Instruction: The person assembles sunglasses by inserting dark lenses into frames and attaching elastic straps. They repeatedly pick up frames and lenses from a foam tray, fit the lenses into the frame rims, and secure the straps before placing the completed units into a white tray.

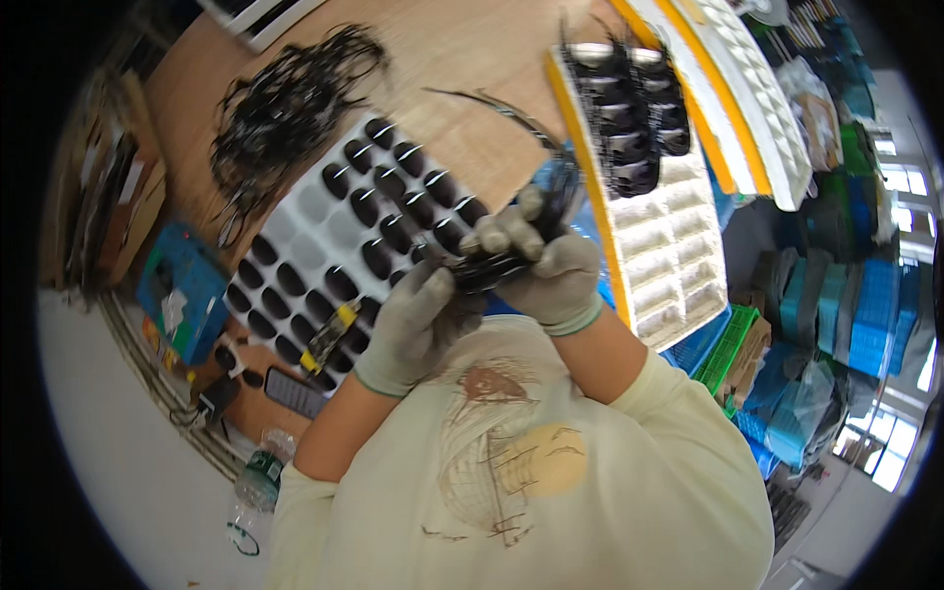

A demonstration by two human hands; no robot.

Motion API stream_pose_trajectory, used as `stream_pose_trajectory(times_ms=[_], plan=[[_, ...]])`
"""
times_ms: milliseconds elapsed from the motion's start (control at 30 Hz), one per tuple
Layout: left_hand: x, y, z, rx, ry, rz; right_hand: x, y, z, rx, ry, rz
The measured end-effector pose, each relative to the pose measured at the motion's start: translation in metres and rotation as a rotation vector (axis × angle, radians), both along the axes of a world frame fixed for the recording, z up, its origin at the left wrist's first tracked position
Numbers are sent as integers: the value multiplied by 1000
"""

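Note:
My left hand (417, 317), in a pale grey glove, is closed on a glossy black part (484, 272) in front of my chest. My gloved right hand (560, 280) grips the same part from the other side, its fingers curled over the top. Dark thin strands (511, 113) rise from beside the right fingers toward the far side; their exact link to the part is hidden. Just beyond my hands lies a white sheet (313, 208) with rows of black oval pieces (390, 182). Several spots on it are bare. A yellow-and-dark tool (329, 336) rests on the sheet near my left wrist.
To the right, a white foam tray (678, 265) with yellow sides holds black glossy parts (624, 118). More foam trays (733, 88) stand behind it. A tangle of black strips (285, 108) lies far left. A blue box (182, 295), phone (293, 393) and plastic bottle (261, 482) are left.

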State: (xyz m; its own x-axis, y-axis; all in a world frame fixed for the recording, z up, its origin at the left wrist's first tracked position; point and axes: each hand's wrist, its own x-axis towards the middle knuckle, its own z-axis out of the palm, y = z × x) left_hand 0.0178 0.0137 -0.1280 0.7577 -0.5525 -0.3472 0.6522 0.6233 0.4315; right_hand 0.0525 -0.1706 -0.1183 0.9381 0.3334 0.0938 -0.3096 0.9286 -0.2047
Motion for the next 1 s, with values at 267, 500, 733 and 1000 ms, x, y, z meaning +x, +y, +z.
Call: stream_pose_trajectory(times_ms=[267, 500, 733, 1000], plan=[[15, -84, 2, 406, 114, -39, 1, -162, 20, -1166, -100, -155], [23, -129, 3, 608, 108, -13, 22, -399, -66, -2820, -644, -69], [25, -154, 5, 771, 96, -90, 69, -476, -155, -2816, -985, -315], [28, -167, 12, 875, 83, -104, 82, -478, -165, -2810, -973, 97]])
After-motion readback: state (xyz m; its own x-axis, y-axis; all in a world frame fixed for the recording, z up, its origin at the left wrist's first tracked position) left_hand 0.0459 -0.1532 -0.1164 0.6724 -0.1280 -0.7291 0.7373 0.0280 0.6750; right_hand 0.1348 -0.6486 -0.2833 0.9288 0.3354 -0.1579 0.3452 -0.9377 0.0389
